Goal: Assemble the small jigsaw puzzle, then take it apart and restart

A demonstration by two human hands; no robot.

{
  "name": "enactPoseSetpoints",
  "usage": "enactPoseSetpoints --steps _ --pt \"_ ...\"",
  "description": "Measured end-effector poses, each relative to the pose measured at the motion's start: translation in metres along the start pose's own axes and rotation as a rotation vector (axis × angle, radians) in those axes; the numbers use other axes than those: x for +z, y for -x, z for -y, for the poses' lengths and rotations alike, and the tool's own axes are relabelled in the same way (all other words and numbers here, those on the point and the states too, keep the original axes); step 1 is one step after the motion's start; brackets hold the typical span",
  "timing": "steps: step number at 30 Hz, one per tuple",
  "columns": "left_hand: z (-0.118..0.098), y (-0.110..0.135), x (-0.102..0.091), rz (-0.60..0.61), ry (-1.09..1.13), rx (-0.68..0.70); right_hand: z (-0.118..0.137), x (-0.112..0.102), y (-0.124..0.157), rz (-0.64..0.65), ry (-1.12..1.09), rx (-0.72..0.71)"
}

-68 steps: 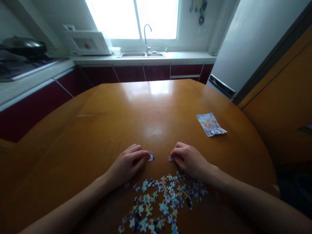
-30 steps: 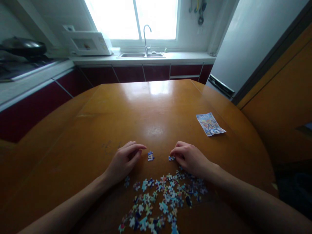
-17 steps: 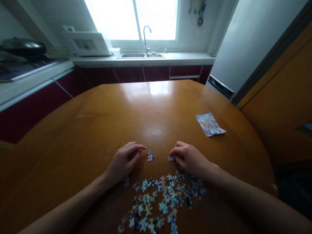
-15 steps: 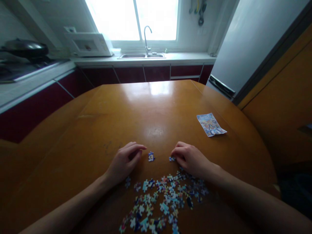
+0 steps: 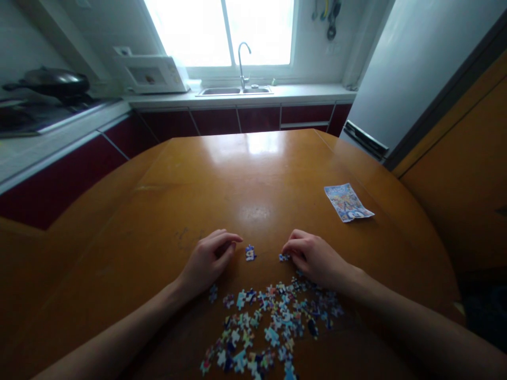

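Observation:
My left hand point(image 5: 209, 259) rests on the table with its index finger stretched out and the thumb apart, holding nothing. Just right of its fingertips lies a small joined cluster of blue and white jigsaw pieces point(image 5: 250, 253). My right hand point(image 5: 312, 256) has its fingers bent in a pinch at a blue and white jigsaw piece point(image 5: 283, 257), which shows partly beyond the fingertips. Below both hands, many loose jigsaw pieces point(image 5: 273, 335) in blue, white and darker colours are spread out, a few of them partly hidden under my right wrist.
The wooden table point(image 5: 190, 179) has a rounded edge. A creased printed picture sheet point(image 5: 347, 202) lies at the right. Beyond the table stand a counter with a sink point(image 5: 222, 92), a microwave point(image 5: 152, 74), a pan point(image 5: 57, 80) on the stove and a fridge point(image 5: 420, 68).
The whole view has shifted slightly, so everything appears a little farther right. Both hands and the jigsaw pieces keep about the same places on the table.

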State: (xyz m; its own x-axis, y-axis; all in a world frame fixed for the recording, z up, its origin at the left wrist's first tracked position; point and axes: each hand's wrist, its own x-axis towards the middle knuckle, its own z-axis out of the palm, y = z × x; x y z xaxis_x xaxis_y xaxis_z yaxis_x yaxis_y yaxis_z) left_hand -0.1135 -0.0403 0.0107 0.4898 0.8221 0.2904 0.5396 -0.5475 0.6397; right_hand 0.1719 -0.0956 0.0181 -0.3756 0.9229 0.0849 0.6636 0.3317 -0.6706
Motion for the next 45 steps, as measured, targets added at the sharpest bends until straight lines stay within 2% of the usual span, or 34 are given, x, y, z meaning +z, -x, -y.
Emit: enactPoseSetpoints --steps 41,45 --pt "-0.003 0.0 0.002 0.032 0.045 0.001 0.0 -0.004 -0.001 0.006 -0.047 -0.008" --pt "-0.004 0.0 0.002 0.026 0.052 -0.005 -0.006 -0.013 -0.002 -0.046 -0.055 0.005"
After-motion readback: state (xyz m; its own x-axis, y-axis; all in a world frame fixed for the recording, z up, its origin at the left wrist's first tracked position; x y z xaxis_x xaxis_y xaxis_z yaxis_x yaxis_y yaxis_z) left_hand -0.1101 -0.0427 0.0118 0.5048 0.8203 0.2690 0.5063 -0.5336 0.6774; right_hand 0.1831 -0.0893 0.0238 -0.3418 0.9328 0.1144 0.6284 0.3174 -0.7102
